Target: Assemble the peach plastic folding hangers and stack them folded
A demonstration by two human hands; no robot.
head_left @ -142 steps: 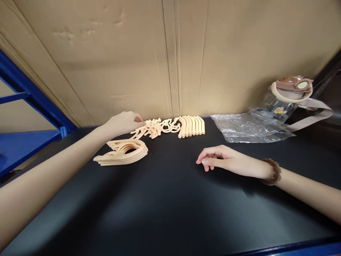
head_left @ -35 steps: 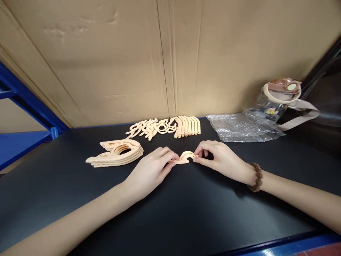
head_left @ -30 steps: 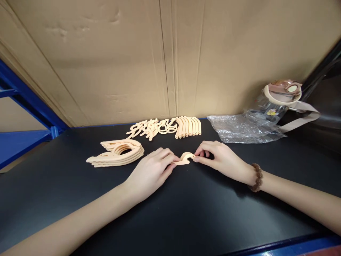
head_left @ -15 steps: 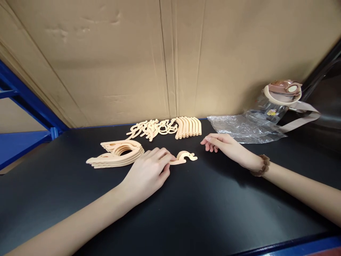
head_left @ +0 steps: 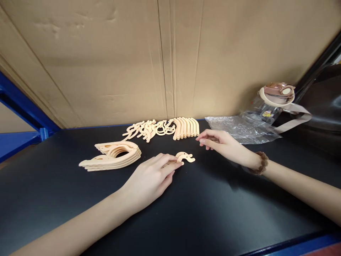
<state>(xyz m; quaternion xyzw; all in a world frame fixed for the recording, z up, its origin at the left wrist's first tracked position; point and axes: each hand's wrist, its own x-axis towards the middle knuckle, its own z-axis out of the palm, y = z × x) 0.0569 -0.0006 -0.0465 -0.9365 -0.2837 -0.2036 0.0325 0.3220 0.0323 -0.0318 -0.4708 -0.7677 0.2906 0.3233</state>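
Touching two small, overlapping beige pieces on the black tabletop with the left hand, in front of the neat row of beige arms. Covering the pieces' left ends with slightly bent fingers set close together, leaving the curved right ends bare just beyond the fingertips. Cannot tell whether pinched between thumb and finger or only pressed down.

Holding the right hand, with a brown wristband around the wrist, close in front of the row's right end. Curling its fingers loosely, with the thumb near the index finger, gripping nothing; pointing the fingertips leftward, near the pieces but apart from them.

Seeing, left of the row and nearer the camera, a stack of beige looped frames. Just left of the row, a loose heap of thin curved hooks. Right of it, a crinkled clear bag, and farther right a brown-lidded bottle. Behind it, a cardboard wall.
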